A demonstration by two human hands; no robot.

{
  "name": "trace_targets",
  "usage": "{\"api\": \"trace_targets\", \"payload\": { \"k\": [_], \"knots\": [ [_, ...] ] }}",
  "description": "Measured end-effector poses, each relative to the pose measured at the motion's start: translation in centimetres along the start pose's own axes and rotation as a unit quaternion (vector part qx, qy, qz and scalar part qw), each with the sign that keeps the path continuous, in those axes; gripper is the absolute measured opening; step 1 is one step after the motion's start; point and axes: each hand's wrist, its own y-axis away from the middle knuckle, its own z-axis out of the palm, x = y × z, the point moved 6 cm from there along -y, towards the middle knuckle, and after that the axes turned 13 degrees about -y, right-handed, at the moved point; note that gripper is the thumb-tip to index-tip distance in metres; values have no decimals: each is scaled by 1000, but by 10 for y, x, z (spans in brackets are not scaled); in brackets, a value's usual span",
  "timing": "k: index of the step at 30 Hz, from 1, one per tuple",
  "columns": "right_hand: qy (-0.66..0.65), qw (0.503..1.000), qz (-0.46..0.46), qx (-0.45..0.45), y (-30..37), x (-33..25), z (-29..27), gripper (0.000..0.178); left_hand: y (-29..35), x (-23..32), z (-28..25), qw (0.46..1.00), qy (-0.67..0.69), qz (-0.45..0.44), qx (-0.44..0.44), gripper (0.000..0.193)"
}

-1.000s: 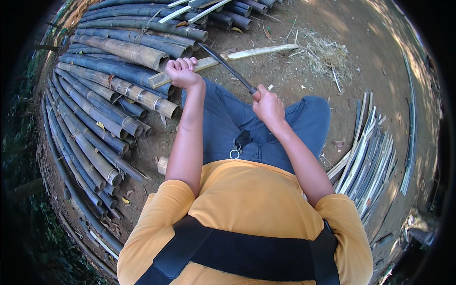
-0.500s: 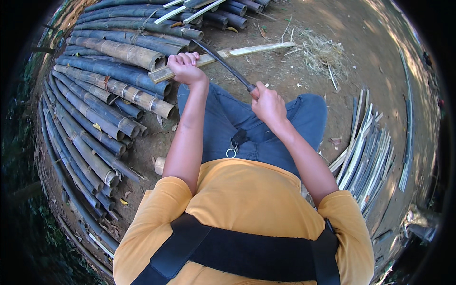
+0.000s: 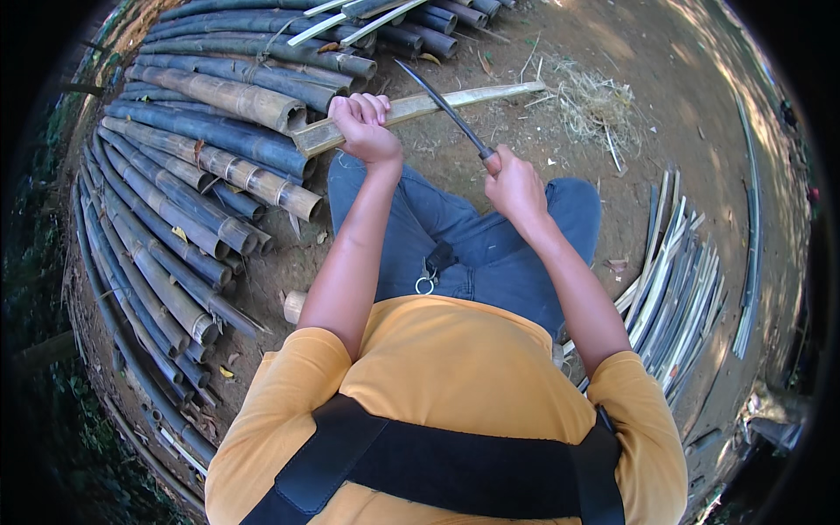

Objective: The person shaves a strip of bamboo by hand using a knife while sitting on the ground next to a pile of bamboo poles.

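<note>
Soft shade, sun-dappled ground (image 3: 691, 79) at right, black curved edges

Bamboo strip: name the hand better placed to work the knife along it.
Right, most likely: the right hand grips the knife, which crosses the bamboo strip in this view, while the left hand holds that strip near its left end.

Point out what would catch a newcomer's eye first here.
First, the long dark-bladed knife in the right hand, slanting across the pale strip that the left hand holds, at the upper middle. Next, the great heap of bamboo poles spread over the left side. Then the yellow-orange shirt, crossed by a broad black strap, low in the middle.
</note>
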Motion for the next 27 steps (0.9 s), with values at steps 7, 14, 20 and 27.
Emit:
{"api": "trace_targets", "payload": {
  "k": [7,14,20,27],
  "knots": [
    [-70,997,20,36,-3,23,9,20,1,6,21,998,-21,24,-45,38],
    [-85,996,7,41,6,8,7,21,9,9,30,999,-16,20,-34,38],
    [-101,994,-15,35,5,4,6,20,16,13,35,998,-16,35,-55,39],
    [-103,994,-16,42,0,5,6,18,17,14,33,997,-24,35,-64,37]
  ]
}}
